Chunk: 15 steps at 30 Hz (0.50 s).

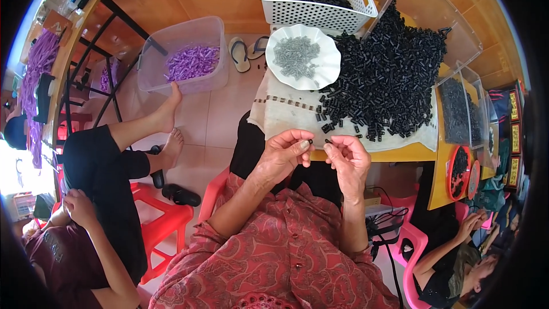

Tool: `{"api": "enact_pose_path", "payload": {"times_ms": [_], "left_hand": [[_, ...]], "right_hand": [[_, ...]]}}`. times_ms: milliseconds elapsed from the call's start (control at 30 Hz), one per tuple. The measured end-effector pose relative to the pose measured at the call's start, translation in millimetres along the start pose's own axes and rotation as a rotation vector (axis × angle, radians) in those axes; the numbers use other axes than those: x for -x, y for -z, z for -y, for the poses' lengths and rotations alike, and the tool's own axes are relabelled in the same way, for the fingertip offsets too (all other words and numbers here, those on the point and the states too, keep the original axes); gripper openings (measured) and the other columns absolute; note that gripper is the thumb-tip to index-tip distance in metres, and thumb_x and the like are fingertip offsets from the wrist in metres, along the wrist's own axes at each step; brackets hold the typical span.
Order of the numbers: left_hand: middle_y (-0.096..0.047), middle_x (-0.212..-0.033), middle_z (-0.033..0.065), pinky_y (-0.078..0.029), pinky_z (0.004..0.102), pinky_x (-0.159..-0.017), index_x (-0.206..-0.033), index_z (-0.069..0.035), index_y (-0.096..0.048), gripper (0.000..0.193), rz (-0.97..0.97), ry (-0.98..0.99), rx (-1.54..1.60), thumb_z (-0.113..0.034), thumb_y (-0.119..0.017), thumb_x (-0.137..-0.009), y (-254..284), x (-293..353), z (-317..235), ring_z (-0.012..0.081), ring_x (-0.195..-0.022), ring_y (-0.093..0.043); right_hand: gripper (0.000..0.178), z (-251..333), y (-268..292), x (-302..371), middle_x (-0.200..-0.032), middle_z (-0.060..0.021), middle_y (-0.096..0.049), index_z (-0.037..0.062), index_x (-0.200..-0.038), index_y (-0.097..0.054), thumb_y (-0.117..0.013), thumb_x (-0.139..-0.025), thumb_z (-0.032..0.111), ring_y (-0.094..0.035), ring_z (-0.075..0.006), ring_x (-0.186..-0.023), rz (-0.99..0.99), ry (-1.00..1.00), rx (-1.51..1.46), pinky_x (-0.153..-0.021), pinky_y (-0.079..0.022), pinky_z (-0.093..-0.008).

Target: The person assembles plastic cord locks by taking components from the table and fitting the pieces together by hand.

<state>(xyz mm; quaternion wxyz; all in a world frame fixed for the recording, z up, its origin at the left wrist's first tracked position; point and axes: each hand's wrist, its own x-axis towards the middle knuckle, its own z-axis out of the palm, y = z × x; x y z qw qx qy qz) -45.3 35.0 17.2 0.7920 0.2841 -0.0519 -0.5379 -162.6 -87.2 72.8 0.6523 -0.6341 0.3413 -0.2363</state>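
Observation:
Above my lap, at the table's near edge, my left hand [287, 153] pinches a small black piece [310, 142] between thumb and fingertips. My right hand [349, 163] is closed the same way on another small dark piece [327, 141], a short gap from the first. The fingertips cover most of both pieces. Beyond my hands, a large heap of short black tube-like pieces [383, 74] spreads over a pale cloth [280, 115]. To the heap's left, a white scalloped bowl [331, 68] holds small clear grey pieces [296, 57].
A white perforated basket [314, 11] with black pieces stands at the back. Clear plastic tubs [460, 109] and a red tray [459, 186] are at right. A bin [211, 83] of purple pieces sits on the floor, left. Other people sit on both sides.

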Motion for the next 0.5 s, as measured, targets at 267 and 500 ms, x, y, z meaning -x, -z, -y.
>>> {"api": "enact_pose_path", "payload": {"times_ms": [267,500], "left_hand": [[-0.065,-0.092,0.0093,-0.053,0.0278,-0.065,-0.112,0.001,-0.062,0.020,0.022,-0.031,0.059,-0.009,-0.056,-0.096,-3.3,1.9,-1.0,0.0133,-0.071,-0.060],[-0.066,-0.095,0.0097,-0.053,0.0276,-0.068,-0.113,0.002,-0.062,0.020,0.040,-0.047,0.072,-0.008,-0.056,-0.096,-3.5,3.4,-2.9,0.0139,-0.075,-0.061]], "right_hand": [[0.015,2.2,-8.2,6.2,-0.074,0.0008,-0.065,0.0021,-0.096,-0.066,-0.074,-0.084,0.007,-0.059,-0.0044,-0.062,0.089,0.022,0.004,-0.051,-0.043,-0.0168],[0.012,1.7,-12.6,5.9,-0.079,-0.0007,-0.065,0.0024,-0.095,-0.066,-0.072,-0.085,0.006,-0.059,-0.0043,-0.063,0.105,0.077,-0.021,-0.052,-0.046,-0.0181]]}}
